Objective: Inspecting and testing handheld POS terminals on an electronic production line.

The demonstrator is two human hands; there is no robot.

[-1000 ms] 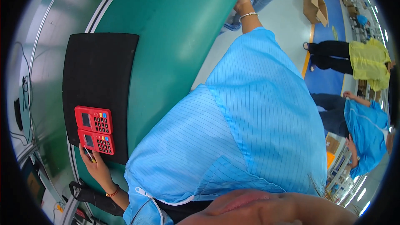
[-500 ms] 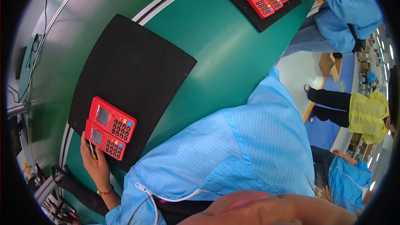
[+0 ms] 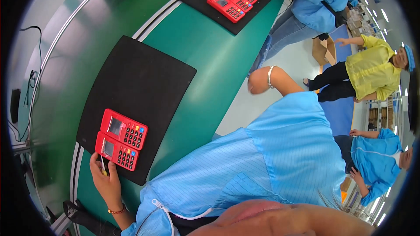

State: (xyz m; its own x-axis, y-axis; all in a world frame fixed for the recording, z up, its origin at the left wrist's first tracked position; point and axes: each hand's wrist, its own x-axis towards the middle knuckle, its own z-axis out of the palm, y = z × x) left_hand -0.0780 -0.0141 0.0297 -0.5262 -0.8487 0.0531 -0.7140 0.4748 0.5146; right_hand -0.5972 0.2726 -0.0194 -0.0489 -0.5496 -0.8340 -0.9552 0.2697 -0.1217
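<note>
Two red handheld card terminals with grey screens and dark keypads lie side by side on a black mat [image 3: 144, 76]: the farther terminal [image 3: 131, 126] and the nearer terminal [image 3: 111, 148]. My left hand [image 3: 106, 183] is at the near left corner of the nearer one, fingertips at its edge. A slim white-and-yellow tool [image 3: 103, 166] sits between its thumb and fingers; its exact kind is not clear. Off the table's edge, to the right, is my right hand [image 3: 259, 81], with a silver bangle at the wrist. It is bent and smeared, its fingers hidden.
Farther along the green table [image 3: 210, 78], several red terminals [image 3: 232, 0] stand in a row on another black mat [image 3: 236, 28]. A person in blue [image 3: 317, 4] stands beside them. At right are a person in yellow [image 3: 372, 72], another in blue [image 3: 376, 161] and a cardboard box [image 3: 323, 51].
My right hand has come into view beyond the table edge. The view has shifted, and my left hand stays by the nearer terminal. The person in yellow has turned and raised an arm.
</note>
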